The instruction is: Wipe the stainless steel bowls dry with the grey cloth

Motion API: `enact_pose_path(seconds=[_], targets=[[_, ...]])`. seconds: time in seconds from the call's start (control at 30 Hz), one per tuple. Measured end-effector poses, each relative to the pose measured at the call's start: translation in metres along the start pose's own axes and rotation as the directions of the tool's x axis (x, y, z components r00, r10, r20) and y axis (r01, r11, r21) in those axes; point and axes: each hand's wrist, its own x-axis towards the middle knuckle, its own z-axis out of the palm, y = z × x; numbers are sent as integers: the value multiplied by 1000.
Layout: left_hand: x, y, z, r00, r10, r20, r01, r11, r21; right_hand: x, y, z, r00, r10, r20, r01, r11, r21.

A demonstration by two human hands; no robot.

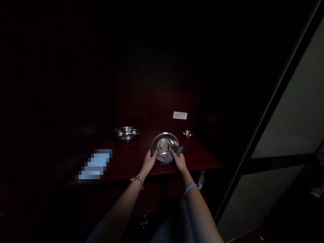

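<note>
Between my hands, above the front part of the dark red desk [121, 168], a round shiny steel dish [163, 145] is tilted with its face toward me. My left hand [149, 160] grips its lower left rim, thumb on the near side. At its lower right, my right hand [179, 160] is closed on a crumpled grey cloth [167, 157], which lies against the dish. The right hand's other fingers are hidden behind the cloth and rim.
Toward the back left of the desk are stacked steel dishes [126, 133]; a small steel bowl [187, 134] stands at the back right. A white socket panel [180, 115] is on the back wall. A blurred-out light blue patch lies at left. A sliding door [283, 118] slants along the right.
</note>
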Motion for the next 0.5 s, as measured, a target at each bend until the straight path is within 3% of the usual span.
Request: enact_pose_path(seconds=[0.17, 0.5], targets=[[-3, 1, 2, 999, 33, 25, -34, 998, 49, -1, 0, -1, 999, -15, -37, 13, 998, -59], [-9, 7, 3, 994, -17, 106, 1, 989, 149, -2, -3, -1, 994, -29, -103, 20, 996, -89]])
